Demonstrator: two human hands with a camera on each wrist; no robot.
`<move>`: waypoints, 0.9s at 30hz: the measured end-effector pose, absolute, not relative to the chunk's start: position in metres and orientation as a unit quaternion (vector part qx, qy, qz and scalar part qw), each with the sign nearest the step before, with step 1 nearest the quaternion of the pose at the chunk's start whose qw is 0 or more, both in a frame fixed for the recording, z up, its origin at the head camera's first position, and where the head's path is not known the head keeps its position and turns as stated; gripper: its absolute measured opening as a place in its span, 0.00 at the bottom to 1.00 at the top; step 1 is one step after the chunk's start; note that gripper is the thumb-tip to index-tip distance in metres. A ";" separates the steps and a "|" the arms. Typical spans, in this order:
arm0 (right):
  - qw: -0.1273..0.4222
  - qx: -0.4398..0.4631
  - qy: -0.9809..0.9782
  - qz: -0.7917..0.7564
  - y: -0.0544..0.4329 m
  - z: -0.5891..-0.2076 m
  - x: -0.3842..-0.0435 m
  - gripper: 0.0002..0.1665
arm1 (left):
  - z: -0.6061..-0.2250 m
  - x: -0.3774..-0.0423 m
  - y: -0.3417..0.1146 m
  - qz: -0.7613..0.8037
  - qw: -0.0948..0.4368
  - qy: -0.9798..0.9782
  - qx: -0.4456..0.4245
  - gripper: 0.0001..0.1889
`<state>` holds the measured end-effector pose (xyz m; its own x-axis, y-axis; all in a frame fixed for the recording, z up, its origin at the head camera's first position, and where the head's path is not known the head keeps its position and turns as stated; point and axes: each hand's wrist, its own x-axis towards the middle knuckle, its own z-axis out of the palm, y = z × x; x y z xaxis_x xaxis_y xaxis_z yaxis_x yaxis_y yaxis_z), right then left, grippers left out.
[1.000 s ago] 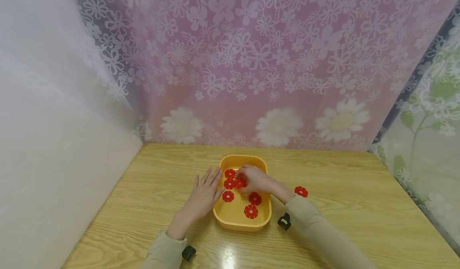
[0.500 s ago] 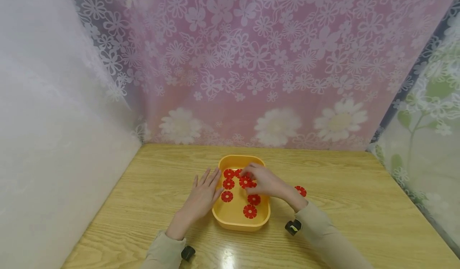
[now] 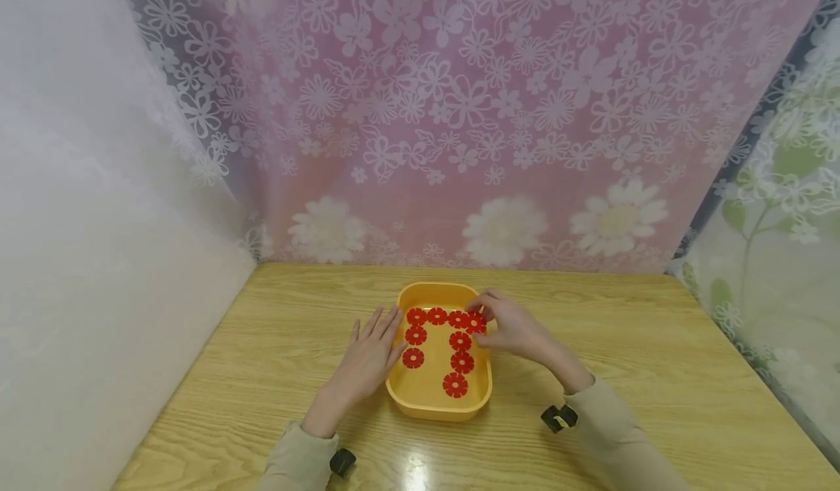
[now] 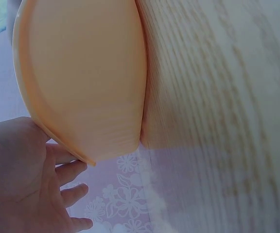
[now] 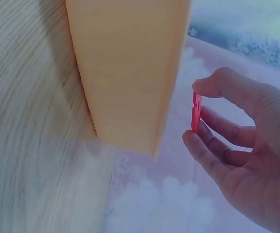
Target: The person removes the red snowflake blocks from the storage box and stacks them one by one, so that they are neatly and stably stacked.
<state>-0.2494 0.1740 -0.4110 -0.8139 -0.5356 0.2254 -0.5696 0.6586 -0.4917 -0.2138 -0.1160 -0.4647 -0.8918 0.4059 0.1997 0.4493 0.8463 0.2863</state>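
Note:
A yellow plastic tub (image 3: pixel 438 411) stands on the table with several red notched plastic discs (image 3: pixel 462 362) lying flat in it. They form a left column, a top row and a right column. My right hand (image 3: pixel 515 328) pinches one more red disc (image 5: pixel 196 112) between thumb and fingertips. It holds this disc on edge at the tub's right rim, level with the top row. My left hand (image 3: pixel 367 356) rests at the left rim with its fingers spread and mostly straight. In the left wrist view, the thumb side touches the tub's rim (image 4: pixel 67 145).
The wooden table (image 3: pixel 315 294) reaches back to a pink flowered cloth (image 3: pixel 407 148). A white panel (image 3: pixel 118 257) closes off the left side, and a leaf-patterned cloth (image 3: pixel 774 279) hangs on the right. Black wrist cameras sit by both cuffs.
My right hand has moved right with the pinched disc, from the tub's middle to its right rim. The loose disc on the table is now hidden behind that arm. The left hand stays put.

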 end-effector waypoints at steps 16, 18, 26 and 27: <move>0.079 0.244 -0.927 0.274 0.234 -0.420 -0.243 0.22 | -0.464 -0.213 -0.114 -0.172 0.074 -0.957 -0.222 0.31; 0.084 0.237 -0.928 0.273 0.241 -0.422 -0.243 0.22 | -0.464 -0.213 -0.114 -0.176 0.074 -0.956 -0.221 0.31; 0.097 0.216 -0.932 0.275 0.269 -0.432 -0.241 0.23 | -0.464 -0.213 -0.114 -0.172 0.077 -0.956 -0.224 0.32; 0.099 0.213 -0.932 0.275 0.272 -0.433 -0.241 0.23 | -0.464 -0.212 -0.114 -0.172 0.077 -0.956 -0.225 0.32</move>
